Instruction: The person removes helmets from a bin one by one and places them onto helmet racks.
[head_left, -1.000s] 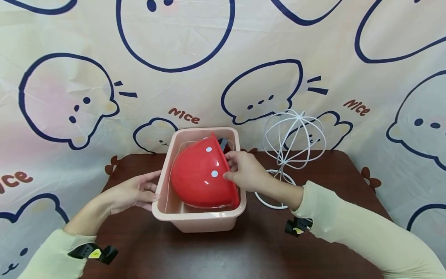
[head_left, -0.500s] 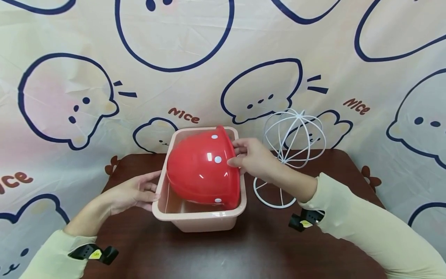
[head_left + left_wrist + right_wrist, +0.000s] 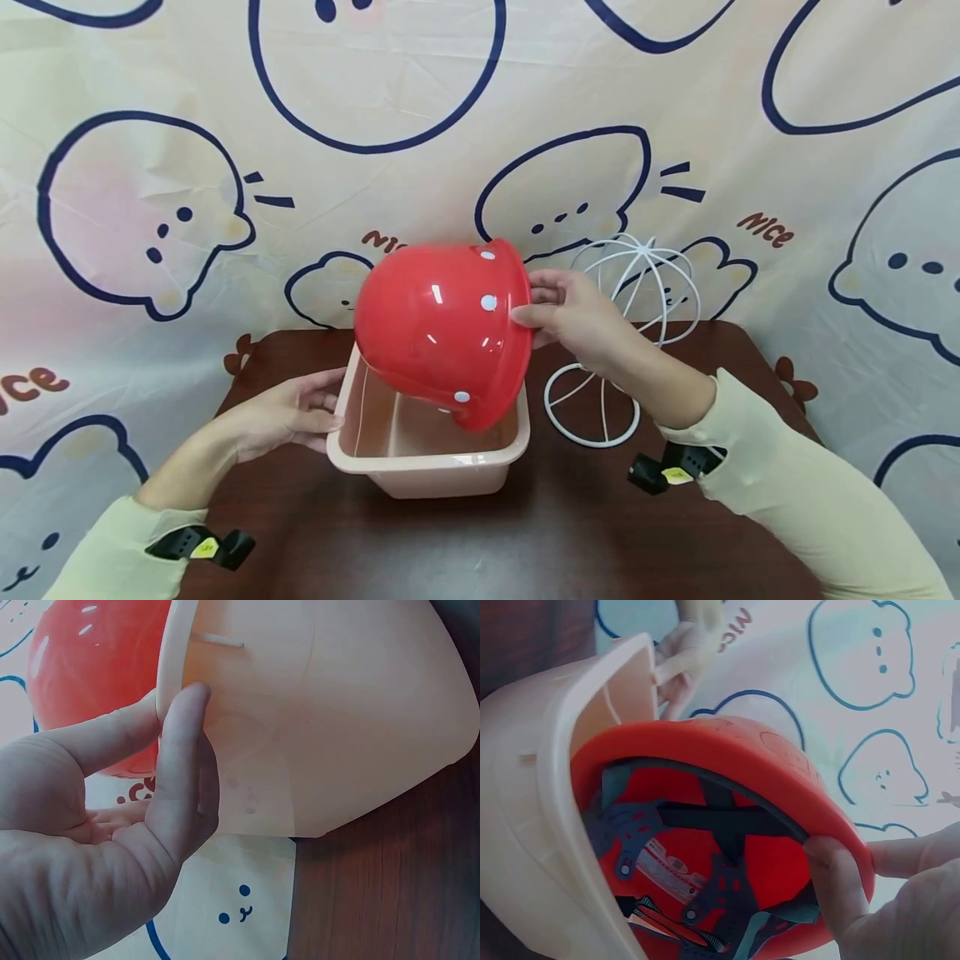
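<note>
Item: red hard hat (image 3: 442,333), held over a pink plastic tub (image 3: 420,467) on a dark wooden table (image 3: 570,533).

Hidden or unclear: in the head view the hat's dome covered the tub's far wall and much of its interior, and the hat's inside could not be seen. The right wrist view showed that inside only in part: a dark strap harness (image 3: 705,825), a white label and some striped webbing, the label's print too blurred to read. The white wire stand (image 3: 633,308) was partly covered by the right hand (image 3: 577,321). In the left wrist view the tub's top was cut off by the frame.

Change: a second before, the hat lay low inside the tub with its rim below the tub's edge. It had since risen, and only its lowest edge hung just above the tub's opening, tilted, crown toward the person's left. The left hand (image 3: 288,412) had kept its place.

Appearance: glossy red shell, smooth and rounded, with small white rivet dots and a narrow flared brim.

Hands: the right hand pinched the brim on the hat's right side, thumb inside, fingers outside. The left hand lay against the tub's left wall, fingers nearly straight, thumb (image 3: 184,757) at the rim.
</note>
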The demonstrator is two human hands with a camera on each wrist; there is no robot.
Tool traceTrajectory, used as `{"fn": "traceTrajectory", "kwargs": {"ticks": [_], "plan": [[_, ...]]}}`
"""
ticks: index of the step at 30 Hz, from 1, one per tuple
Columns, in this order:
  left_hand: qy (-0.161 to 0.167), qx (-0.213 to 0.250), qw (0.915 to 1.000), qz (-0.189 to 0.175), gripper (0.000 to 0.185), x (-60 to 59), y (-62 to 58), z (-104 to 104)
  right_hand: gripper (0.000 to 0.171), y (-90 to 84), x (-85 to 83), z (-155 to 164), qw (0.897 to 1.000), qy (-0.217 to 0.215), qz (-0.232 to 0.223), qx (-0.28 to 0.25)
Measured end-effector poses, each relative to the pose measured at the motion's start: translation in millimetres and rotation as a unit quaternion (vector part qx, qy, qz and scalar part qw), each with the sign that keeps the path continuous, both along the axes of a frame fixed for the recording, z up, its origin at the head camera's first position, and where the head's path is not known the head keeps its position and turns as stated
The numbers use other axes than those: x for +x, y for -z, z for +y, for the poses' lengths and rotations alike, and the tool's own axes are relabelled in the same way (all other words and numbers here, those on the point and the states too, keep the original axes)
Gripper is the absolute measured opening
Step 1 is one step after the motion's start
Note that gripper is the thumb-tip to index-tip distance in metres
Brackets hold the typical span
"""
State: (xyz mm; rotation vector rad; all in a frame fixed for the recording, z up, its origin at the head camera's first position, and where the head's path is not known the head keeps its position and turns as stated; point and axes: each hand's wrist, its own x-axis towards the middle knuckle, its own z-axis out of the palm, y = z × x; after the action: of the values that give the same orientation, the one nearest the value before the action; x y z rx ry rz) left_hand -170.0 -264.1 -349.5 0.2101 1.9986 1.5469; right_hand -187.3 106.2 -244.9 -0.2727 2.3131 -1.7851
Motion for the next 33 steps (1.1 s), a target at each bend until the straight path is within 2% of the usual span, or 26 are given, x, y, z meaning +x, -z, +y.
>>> {"fn": "traceTrajectory", "kwargs": {"ticks": [6,9,11,16,20,26,30,33], "plan": [[-0.007,-0.007,0.9999,0.010,0.081,1.8,1.4,-1,0.053,-1.5,0.7,3,0.998,0.026,0.001,-0.050],[-0.031,-0.018,0.9992,0.019,0.077,2.4,0.6,-2,0.052,1.0,2.4,3,0.997,0.034,0.003,-0.076],[-0.052,-0.030,0.9974,0.039,0.074,2.6,-1.7,-3,0.051,3.0,3.4,3,0.995,0.038,0.010,-0.089],[-0.105,-0.053,0.9871,0.109,0.068,4.9,-16.0,0,0.053,6.2,4.5,3,0.992,0.053,0.017,-0.116],[-0.121,-0.031,0.9826,0.137,0.063,10.4,-28.7,9,0.057,6.6,5.9,4,0.987,0.056,0.010,-0.153],[-0.141,-0.006,0.9820,0.125,0.067,23.6,-40.8,29,0.055,11.5,14.7,-1,0.978,0.051,0.025,-0.203],[-0.167,0.004,0.9804,0.105,0.076,32.4,-45.9,42,0.055,18.0,19.5,-7,0.973,0.053,0.033,-0.224],[-0.184,0.035,0.9787,0.084,0.081,36.1,-48.1,52,0.052,22.9,20.5,-12,0.965,0.061,0.030,-0.252]]}}
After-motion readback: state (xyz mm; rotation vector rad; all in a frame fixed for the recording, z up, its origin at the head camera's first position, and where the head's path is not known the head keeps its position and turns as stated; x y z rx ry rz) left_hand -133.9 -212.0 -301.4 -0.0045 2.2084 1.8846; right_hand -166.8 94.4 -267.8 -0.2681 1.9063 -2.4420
